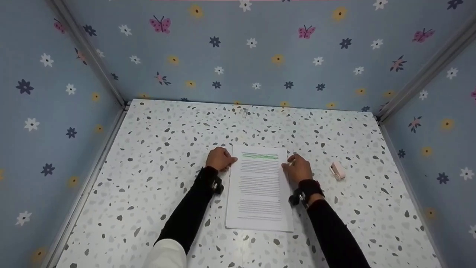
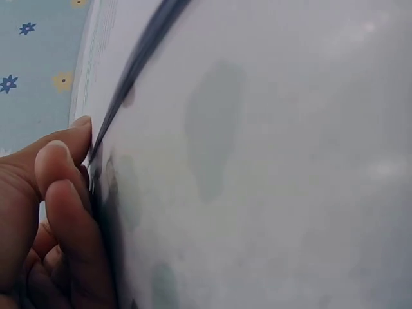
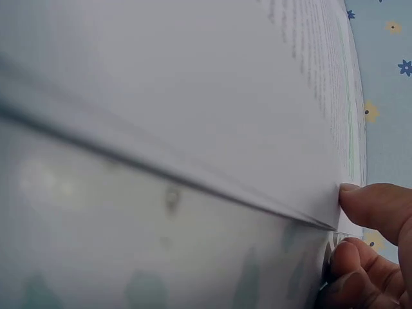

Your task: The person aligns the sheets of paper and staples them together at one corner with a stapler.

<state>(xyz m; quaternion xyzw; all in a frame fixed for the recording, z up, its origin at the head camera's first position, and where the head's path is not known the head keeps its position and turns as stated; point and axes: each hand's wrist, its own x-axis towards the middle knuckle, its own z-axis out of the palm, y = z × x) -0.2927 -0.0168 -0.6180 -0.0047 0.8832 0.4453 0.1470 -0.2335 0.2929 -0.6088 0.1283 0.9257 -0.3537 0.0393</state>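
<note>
A stack of printed paper [image 1: 260, 190] lies on the speckled table, with green highlighted lines near its top. My left hand [image 1: 220, 159] pinches the left edge in its upper part. In the left wrist view the thumb [image 2: 80, 132] is over the page side and the curled fingers [image 2: 67, 199] are by the edge. Across from it, my right hand [image 1: 298, 168] pinches the right edge at about the same height. The right wrist view shows the thumb [image 3: 373, 205] on top of the sheets and bent fingertips [image 3: 347, 257] just below the edge.
A small pale pink stapler-like object [image 1: 337, 171] lies on the table to the right of my right hand. Flower-patterned walls [image 1: 256, 52] enclose the speckled table [image 1: 167, 134] at the back and both sides.
</note>
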